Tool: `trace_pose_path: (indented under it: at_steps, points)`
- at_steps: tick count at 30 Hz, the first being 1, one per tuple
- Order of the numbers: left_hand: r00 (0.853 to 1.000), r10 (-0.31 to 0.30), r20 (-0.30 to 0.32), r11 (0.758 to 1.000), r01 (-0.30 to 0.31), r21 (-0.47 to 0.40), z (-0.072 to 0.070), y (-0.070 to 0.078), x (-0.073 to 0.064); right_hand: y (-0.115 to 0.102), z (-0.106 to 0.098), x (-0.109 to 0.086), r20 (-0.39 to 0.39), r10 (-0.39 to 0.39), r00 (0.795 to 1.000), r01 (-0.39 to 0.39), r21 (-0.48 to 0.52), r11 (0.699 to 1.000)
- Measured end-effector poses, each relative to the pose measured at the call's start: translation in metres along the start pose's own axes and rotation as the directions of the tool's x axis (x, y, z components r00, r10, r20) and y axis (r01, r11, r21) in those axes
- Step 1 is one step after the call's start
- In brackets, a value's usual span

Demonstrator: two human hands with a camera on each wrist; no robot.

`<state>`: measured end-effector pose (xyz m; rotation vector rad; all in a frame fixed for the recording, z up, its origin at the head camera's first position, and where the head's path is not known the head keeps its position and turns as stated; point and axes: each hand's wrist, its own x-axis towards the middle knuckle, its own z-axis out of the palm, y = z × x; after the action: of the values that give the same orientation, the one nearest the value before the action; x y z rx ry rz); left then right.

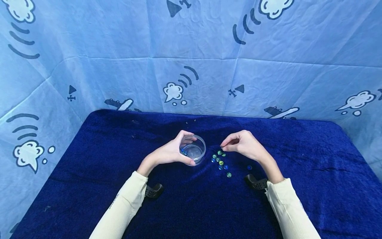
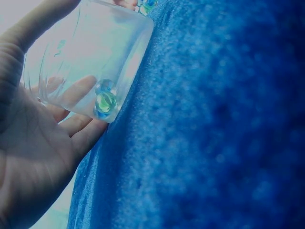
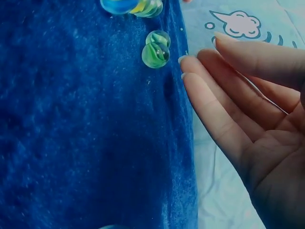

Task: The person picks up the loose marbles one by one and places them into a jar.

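My left hand (image 1: 170,151) grips a clear round plastic tub (image 1: 200,156), thumb on the near side and fingers round the far side. The tub tilts, with a few blue and green marbles (image 2: 106,101) gathered low inside it, by the fingers. To its right, my right hand (image 1: 246,144) hovers over a cluster of loose glass marbles (image 1: 221,163). Its fingers point down-left, the thumb close to the fingertips. In the right wrist view nothing shows between the fingers (image 3: 214,114), and two green marbles (image 3: 156,55) lie just beyond the tips.
A dark blue velvety cloth (image 1: 191,205) covers the table. One blue marble (image 1: 249,168) lies apart, below the right wrist. A green marble (image 1: 228,175) sits at the near end of the cluster. Behind the table hangs a light blue patterned curtain (image 1: 203,39).
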<state>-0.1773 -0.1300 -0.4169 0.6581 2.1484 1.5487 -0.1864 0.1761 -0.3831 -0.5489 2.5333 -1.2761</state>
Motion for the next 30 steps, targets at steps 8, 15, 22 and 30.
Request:
trace_pose_path:
  at_steps: [8,15,22,30]
  points:
    - [1.0,-0.002,0.004,1.0,0.002,0.0,0.0003,-0.0005,0.0,0.005,-0.0005,0.0003,0.018,-0.008,1.0,0.009,-0.035,0.999]
    - [1.0,-0.004,0.0,1.0,0.004,0.001,-0.0001,0.0,-0.0005,0.0049,-0.0012,-0.0002,0.024,-0.014,1.0,0.015,-0.039,0.999]
    - [1.0,-0.007,-0.006,1.0,0.007,0.005,0.0012,0.0002,-0.0012,0.006,-0.0011,0.0,0.035,-0.023,0.999,0.025,-0.045,0.999]
    - [1.0,-0.008,-0.005,1.0,0.008,0.007,0.002,-0.0007,-0.0008,0.0092,-0.0007,0.0003,0.071,-0.026,0.997,0.028,-0.024,0.999]
